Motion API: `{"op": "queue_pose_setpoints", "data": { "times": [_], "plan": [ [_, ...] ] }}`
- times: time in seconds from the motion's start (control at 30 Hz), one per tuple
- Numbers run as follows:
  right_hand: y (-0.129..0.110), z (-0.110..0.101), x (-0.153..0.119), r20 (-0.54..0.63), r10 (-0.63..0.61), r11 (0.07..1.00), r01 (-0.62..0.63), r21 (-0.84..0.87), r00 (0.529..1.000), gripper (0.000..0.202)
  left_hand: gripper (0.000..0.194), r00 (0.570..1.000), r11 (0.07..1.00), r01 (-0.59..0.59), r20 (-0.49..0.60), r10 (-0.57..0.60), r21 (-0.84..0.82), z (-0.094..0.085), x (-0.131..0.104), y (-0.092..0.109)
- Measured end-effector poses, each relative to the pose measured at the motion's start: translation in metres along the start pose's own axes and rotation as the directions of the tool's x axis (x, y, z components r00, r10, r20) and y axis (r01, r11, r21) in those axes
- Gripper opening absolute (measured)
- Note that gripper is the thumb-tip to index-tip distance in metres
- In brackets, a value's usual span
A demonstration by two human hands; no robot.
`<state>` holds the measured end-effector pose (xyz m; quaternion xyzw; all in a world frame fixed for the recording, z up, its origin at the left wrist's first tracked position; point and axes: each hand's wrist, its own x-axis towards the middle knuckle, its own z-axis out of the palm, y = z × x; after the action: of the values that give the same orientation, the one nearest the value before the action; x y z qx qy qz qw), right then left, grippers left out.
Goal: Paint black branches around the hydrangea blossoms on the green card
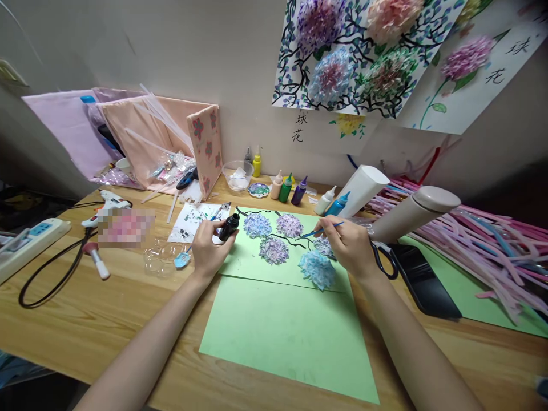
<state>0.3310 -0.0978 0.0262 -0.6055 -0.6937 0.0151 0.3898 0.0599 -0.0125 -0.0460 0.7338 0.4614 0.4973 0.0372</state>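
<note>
Held in my left hand [208,251] is a small black paint bottle [229,227], tilted over the left edge of the green paper [282,331]. My right hand [347,245] pinches a thin blue paintbrush [322,230], its tip down at a dark painted branch [295,240]. Around the branch sit fluffy paper flowers: a blue one [257,225], a pink-purple one [290,226], a greyish purple one [274,251] and a turquoise one [317,269]. Another purple flower [324,246] is partly covered by my right hand.
Paint bottles [284,188] and a clear bowl [238,175] stand behind the paper. To the left lie a paint-marked sheet [192,220], a glue gun [109,206] and a power strip [36,245]. Scissors [385,260], a phone [423,279], a tumbler [417,212] and pink strips [483,245] lie right.
</note>
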Motion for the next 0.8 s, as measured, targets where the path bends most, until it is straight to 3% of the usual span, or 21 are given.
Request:
{"op": "queue_pose_setpoints", "data": {
  "times": [0.43,0.63,0.8],
  "plan": [
    [0.019,0.009,0.002,0.018,0.108,0.989,-0.110,0.102,0.994,0.039,0.025,0.998,0.998,-0.055,0.011,0.055,0.007,0.001,0.002,-0.002],
    [-0.007,0.000,0.002,-0.107,0.213,0.874,-0.140,0.466,0.971,0.036,0.024,0.983,0.990,-0.141,0.115,0.140,0.004,0.000,-0.002,0.001],
    [-0.031,-0.001,-0.004,-0.063,0.145,0.845,-0.090,0.528,0.987,0.032,0.022,0.968,0.982,-0.188,0.169,0.187,-0.009,0.001,-0.006,0.002]
  ]
}}
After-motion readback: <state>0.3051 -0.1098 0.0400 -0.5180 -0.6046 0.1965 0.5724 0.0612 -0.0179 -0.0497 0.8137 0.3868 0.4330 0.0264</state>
